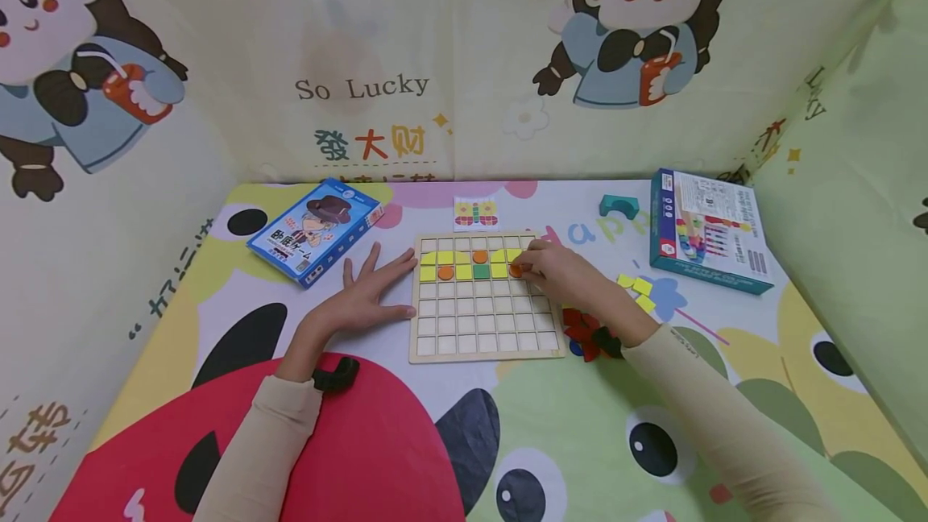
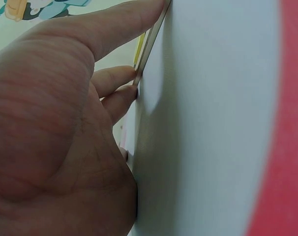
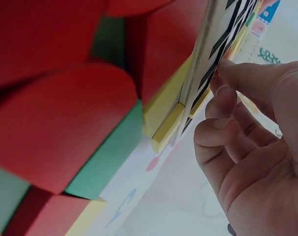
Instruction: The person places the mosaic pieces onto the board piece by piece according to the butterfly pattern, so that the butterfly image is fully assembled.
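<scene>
A wooden grid board (image 1: 487, 359) lies on the table with two rows of cells partly filled by yellow square tiles (image 1: 462, 271), orange discs (image 1: 445, 272) and one green square tile (image 1: 481, 271). My right hand (image 1: 561, 272) pinches an orange disc (image 1: 515, 271) at the right end of the lower filled row; its fingertips partly cover it. In the right wrist view, thumb and index finger meet right at the board's face. With fingers spread, my left hand (image 1: 362, 296) touches the board's left edge, thumb low and fingertips higher up.
Behind the board lies a card (image 1: 475, 214) with a butterfly pattern. Red pieces (image 1: 580, 330) are heaped under my right wrist, with loose yellow tiles (image 1: 641, 287) beyond. A blue box (image 1: 315, 232), a teal arch block (image 1: 619, 206) and a larger box (image 1: 710, 228) stand farther back.
</scene>
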{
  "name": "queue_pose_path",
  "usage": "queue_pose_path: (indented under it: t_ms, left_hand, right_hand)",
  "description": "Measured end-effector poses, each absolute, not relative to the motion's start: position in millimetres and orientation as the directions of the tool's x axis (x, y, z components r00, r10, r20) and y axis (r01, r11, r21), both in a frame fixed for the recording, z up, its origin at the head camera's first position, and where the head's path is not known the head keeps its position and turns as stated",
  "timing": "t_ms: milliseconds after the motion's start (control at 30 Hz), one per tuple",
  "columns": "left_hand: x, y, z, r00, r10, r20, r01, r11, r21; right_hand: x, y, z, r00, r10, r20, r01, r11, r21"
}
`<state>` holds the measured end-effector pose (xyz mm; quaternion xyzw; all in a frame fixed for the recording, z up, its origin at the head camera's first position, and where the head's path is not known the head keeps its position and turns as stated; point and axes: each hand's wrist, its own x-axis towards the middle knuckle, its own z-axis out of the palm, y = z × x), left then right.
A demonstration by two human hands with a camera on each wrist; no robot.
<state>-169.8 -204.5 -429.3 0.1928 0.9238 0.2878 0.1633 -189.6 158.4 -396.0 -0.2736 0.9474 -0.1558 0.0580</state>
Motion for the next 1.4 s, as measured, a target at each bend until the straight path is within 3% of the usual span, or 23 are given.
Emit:
queue_pose_path:
  t_ms: [400, 1400]
  left_hand:
    - [-167.8, -204.6, -430.6, -0.873, 0.45, -0.189, 0.259, 0.755, 0.603]
    - [-168.6, -204.7, -429.1, -0.876, 0.442, -0.193, 0.254, 0.763, 0.595]
  right_hand:
    - [-190.5, 193.2, -389.1, -0.906, -0.415, -0.077, -0.367, 0.866, -0.34]
    - [-191.6, 225.0, -384.2, -0.872, -0.46, -0.166, -0.371, 0.844, -0.388]
